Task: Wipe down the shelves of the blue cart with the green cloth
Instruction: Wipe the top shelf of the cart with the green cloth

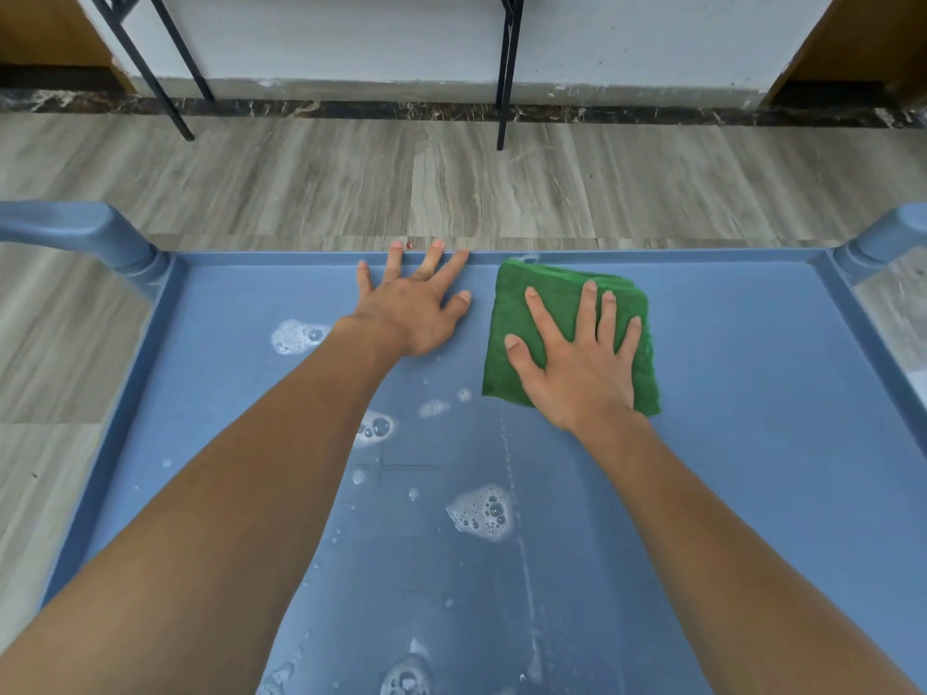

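The blue cart's top shelf (752, 443) fills the lower part of the head view, with a raised rim along its far edge. A folded green cloth (531, 303) lies on the shelf near that far rim, right of centre. My right hand (577, 358) presses flat on the cloth, fingers spread. My left hand (416, 308) rests flat on the bare shelf just left of the cloth, fingertips reaching the far rim, holding nothing. Several patches of soapy foam (481, 514) dot the shelf's middle and left, and a wet streak runs down from the cloth.
Blue cart handles stand at the far left (90, 233) and far right (888, 238) corners. Beyond the cart lies grey wood-look floor (451, 178), with black metal legs (506, 72) by a white wall and brown furniture at both upper corners.
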`<state>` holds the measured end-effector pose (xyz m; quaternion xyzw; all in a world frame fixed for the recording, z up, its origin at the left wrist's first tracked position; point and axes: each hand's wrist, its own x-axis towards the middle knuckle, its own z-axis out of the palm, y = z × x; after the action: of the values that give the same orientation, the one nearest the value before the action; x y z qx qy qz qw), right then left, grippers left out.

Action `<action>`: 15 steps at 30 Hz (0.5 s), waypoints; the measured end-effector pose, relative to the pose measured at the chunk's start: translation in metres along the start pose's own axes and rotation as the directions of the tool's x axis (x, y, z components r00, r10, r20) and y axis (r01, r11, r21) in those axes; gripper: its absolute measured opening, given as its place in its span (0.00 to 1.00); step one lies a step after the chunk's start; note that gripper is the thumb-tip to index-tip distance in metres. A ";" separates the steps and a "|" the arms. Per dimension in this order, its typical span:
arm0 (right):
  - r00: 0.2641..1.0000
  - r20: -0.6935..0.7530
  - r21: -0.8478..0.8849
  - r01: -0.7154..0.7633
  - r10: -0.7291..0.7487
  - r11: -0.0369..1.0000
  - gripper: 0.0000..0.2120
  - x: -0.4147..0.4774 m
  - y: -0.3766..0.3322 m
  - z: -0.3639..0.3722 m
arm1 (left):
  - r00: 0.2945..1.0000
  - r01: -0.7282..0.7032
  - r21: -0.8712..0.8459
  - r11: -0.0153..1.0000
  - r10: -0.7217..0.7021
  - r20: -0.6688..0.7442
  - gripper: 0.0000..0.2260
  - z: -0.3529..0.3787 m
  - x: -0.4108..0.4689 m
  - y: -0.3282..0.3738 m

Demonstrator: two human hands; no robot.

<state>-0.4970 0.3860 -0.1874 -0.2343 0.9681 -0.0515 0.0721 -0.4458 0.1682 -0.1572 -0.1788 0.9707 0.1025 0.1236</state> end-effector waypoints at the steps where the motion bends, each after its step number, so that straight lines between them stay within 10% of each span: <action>1: 1.000 0.000 -0.001 0.006 -0.006 1.000 0.33 -0.009 0.000 0.001 | 1.000 0.003 0.002 1.000 -0.003 -0.004 0.28 0.001 0.000 0.000; 15: 0.985 -0.032 -0.003 0.170 -0.170 0.985 0.31 -0.229 0.017 0.020 | 0.991 0.110 -0.040 0.993 -0.107 0.077 0.27 -0.010 -0.011 0.016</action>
<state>-0.3001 0.5049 -0.1829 -0.3154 0.9456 -0.0609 0.0516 -0.4442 0.1834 -0.1420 -0.2301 0.9517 0.1238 0.1613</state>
